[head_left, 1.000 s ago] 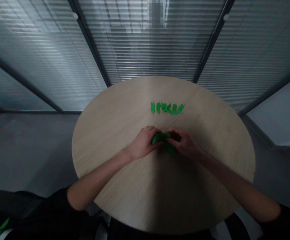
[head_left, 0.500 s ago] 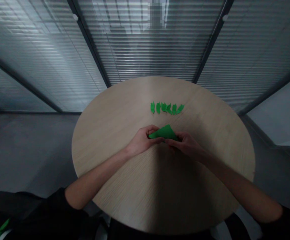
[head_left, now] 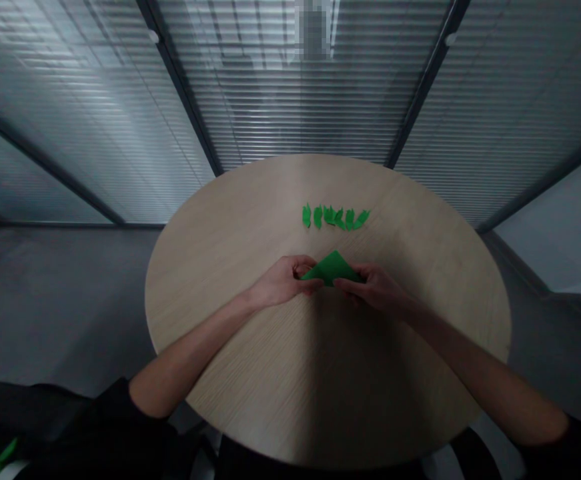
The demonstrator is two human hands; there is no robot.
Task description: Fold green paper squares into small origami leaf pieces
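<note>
On either side of the paper (head_left: 334, 267) we have our left hand (head_left: 285, 280) and our right hand (head_left: 373, 287), well in from the rim of the table (head_left: 250, 393) spread below it. With the left we pinch the paper's left corner, thumb along the near edge and fingers curled behind. With the right we pinch its right corner, thumb across the near edge; the fingers behind are mostly hidden, so we cannot tell quite how they lie. The paper is green and peaks away from us between our hands. Just beyond the paper we see a row of small green pieces (head_left: 318, 217), the two leftmost standing apart. Well beyond the paper hang the blinds (head_left: 300, 107).
</note>
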